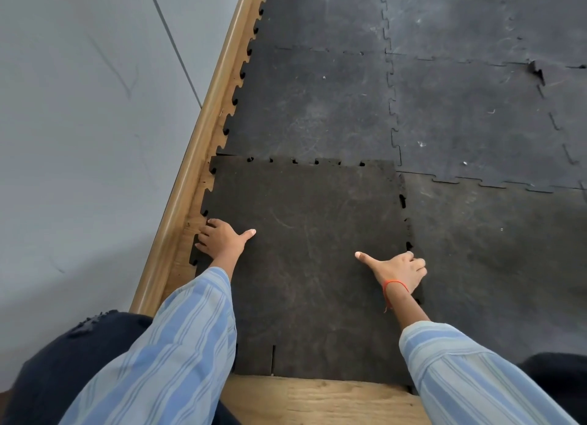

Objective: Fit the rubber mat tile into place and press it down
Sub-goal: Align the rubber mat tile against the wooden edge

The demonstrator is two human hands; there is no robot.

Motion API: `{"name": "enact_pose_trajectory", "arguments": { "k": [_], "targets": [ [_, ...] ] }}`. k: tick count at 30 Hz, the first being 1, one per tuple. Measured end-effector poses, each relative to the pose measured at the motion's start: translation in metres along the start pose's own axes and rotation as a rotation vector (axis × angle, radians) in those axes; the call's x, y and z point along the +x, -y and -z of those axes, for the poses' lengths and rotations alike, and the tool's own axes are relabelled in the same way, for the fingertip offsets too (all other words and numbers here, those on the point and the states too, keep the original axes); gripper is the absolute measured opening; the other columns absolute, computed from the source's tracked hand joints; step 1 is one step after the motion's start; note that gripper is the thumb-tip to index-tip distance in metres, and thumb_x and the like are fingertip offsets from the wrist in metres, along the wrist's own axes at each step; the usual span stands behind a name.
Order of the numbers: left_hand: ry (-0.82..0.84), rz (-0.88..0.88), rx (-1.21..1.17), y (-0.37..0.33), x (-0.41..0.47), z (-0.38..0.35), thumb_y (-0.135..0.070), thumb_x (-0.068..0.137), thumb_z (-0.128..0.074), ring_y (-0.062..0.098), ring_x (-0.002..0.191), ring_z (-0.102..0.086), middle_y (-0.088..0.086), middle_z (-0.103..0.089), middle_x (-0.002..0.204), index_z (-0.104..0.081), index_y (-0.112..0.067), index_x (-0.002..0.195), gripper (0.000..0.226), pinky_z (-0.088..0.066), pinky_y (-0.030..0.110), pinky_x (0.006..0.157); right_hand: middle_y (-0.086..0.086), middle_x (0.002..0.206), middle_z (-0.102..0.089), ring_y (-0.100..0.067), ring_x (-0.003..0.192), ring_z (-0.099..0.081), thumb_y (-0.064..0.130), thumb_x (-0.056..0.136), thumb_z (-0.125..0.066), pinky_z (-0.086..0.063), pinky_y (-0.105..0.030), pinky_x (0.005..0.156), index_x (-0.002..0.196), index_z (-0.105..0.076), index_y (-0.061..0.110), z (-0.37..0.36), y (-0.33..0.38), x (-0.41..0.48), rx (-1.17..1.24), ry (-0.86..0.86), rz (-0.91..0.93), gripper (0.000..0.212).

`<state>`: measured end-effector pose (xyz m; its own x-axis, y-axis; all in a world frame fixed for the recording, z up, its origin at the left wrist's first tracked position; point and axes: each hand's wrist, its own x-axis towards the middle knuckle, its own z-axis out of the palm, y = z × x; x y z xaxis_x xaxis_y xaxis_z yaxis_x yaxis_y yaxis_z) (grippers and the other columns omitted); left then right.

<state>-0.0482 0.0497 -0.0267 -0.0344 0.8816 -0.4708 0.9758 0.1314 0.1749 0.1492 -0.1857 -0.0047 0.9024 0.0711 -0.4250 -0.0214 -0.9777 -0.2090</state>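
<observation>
Dark rubber mat tile (311,249) lying flat on the floor, close in front of the knees, beside the wooden skirting board (190,183) that runs along the grey wall (79,122). Far edge butted against the laid mats (317,106), teeth only partly meshed, small gaps showing along that seam. Right edge against another laid mat (492,249), a few open notches there too. Left hand (222,238) spread, fingers curled over the tile's toothed left edge next to the skirting board, thumb stretched out flat on top. Right hand (397,270) likewise open, thumb pointing inward across the surface, fingers hooked at the right edge by the seam. Orange thread (392,286) tied round the right wrist. Blue striped sleeves (178,345) on both arms. Bare wooden floor (317,399) visible at the near edge.
</observation>
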Motion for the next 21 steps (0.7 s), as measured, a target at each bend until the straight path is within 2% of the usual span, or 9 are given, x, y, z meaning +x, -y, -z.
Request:
{"name": "enact_pose_trajectory", "arguments": {
  "k": [7,21],
  "targets": [
    [0.014,-0.01,-0.017,0.001,0.005,0.009,-0.05,0.073,-0.079,0.044,0.142,-0.025,0.027,-0.021,0.154,-0.016,-0.002,0.152,0.112,-0.032,0.053,0.113,-0.023,0.137,-0.04,-0.038,0.13,-0.034,0.08,0.058,-0.066,-0.023,-0.039,0.114,0.137,-0.036,-0.007,-0.003,-0.005,-0.018,0.156,0.042,-0.063,0.12],
    [0.015,-0.034,0.022,0.003,0.017,0.006,-0.052,0.071,-0.079,0.043,0.136,-0.035,0.025,-0.032,0.15,-0.028,-0.001,0.147,0.104,-0.04,0.052,0.108,-0.017,0.131,-0.042,-0.034,0.122,-0.039,0.079,0.063,-0.062,-0.029,-0.039,0.112,0.134,-0.043,-0.003,-0.019,-0.007,-0.024,0.263,-0.107,-0.074,0.11]
  ]
}}
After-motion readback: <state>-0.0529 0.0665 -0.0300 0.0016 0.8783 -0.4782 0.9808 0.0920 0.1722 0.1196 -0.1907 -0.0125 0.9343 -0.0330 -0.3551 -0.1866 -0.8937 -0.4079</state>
